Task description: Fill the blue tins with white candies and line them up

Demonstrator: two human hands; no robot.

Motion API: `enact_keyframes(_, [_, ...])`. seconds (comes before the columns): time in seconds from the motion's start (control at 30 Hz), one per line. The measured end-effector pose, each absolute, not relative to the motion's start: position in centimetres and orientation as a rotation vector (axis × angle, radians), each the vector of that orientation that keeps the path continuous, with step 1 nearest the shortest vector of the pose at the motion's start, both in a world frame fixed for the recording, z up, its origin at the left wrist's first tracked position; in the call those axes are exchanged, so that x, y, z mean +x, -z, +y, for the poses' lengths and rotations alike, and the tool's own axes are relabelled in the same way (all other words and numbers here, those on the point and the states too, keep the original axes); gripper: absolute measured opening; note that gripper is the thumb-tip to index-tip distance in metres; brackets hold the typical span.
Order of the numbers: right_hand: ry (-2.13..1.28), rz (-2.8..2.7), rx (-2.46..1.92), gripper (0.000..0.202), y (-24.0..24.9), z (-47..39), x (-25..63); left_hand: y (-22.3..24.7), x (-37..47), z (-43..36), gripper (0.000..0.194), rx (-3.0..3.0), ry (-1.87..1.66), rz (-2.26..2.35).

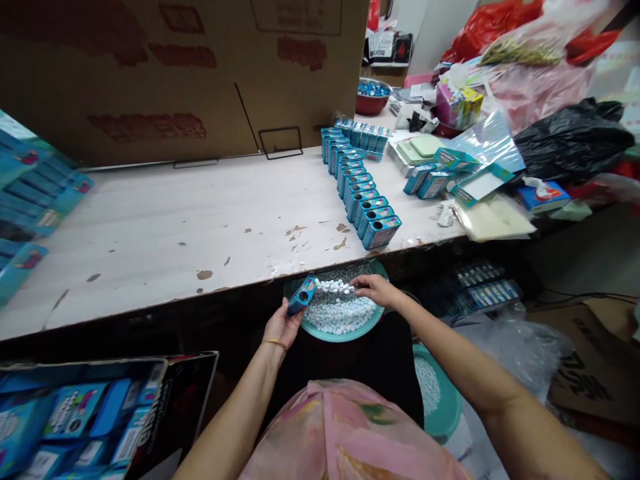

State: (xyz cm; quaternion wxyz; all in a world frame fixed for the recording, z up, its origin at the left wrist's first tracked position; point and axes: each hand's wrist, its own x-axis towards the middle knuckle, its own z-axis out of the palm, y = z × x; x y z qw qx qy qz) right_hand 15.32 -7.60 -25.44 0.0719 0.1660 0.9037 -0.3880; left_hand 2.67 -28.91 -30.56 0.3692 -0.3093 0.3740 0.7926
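Note:
My left hand (281, 325) grips a small blue box (303, 295), tilted with its open end toward a teal bowl (345, 333) full of small white tablets (337, 313). My right hand (376, 289) hovers over the bowl's far side, its fingers pinched on a clump of the white tablets next to the box's mouth. The bowl sits on my lap, just under the front edge of a worn white table (175, 227).
A long row of upright blue boxes (357, 190) stands on the table at right. A big cardboard carton (175, 73) blocks the back. A carton of blue boxes (75, 417) sits low left. A second teal bowl (440, 393) lies by my right arm. Bags and clutter fill the far right.

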Motion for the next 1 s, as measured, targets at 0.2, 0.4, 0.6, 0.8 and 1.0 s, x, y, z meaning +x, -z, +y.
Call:
enact_keyframes(0.2, [0.467,2.774,0.301,0.027,18.6,-9.9,13.2,30.3,3.9,-27.2,0.011,-0.779,-2.028,0.992])
enact_keyframes(0.4, [-0.04,2.731,0.241,0.029,15.7,-13.0,11.4,30.5,4.2,-26.6,0.009,-0.779,-2.017,1.019])
enact_keyframes(0.6, [-0.127,2.735,0.215,0.028,14.4,-14.6,10.6,30.3,4.2,-26.4,0.01,-0.767,-2.008,0.991])
enact_keyframes(0.8, [-0.088,2.766,0.252,0.026,14.1,-12.4,13.0,30.7,3.9,-27.1,0.015,-0.754,-1.954,0.941])
enact_keyframes(1.0, [0.092,2.597,0.565,0.025,20.7,-8.2,16.3,30.7,3.4,-29.2,0.012,-0.734,-1.956,0.895])
